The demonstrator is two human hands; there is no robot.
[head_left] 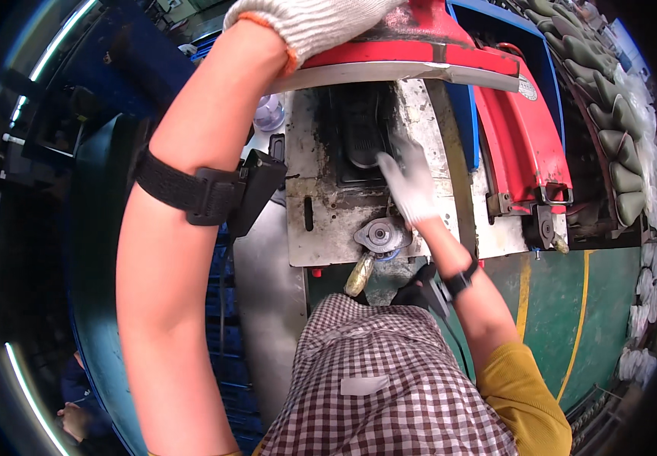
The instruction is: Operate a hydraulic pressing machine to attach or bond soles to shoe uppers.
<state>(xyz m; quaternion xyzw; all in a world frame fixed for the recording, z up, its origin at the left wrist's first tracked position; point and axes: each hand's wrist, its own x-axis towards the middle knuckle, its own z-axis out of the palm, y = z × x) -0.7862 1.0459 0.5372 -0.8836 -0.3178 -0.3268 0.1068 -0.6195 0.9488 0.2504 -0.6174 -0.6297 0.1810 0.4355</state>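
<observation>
My left hand (317, 29), in a white knit glove with an orange cuff edge, reaches up to the raised red lid (412, 52) of a press; its fingers run out past the top of the picture. Below the lid, a black sole-shaped mould (363, 137) rests on a stained metal plate (321, 209). My gloved right hand (410, 182) is at the mould's right side, fingers apart and smeared by motion, with nothing visible in them. Near me, a round metal clamp (381, 235) with a tape-wrapped handle (360, 275) sits at the plate's front edge.
A second red press lid (522, 144), lowered, stands at the right beside a blue frame (463, 125). Several grey-green shoe-shaped pieces (619, 148) line a rack at far right. A clear plastic container (269, 114) stands left of the plate. Another person's hand (75, 420) shows at lower left.
</observation>
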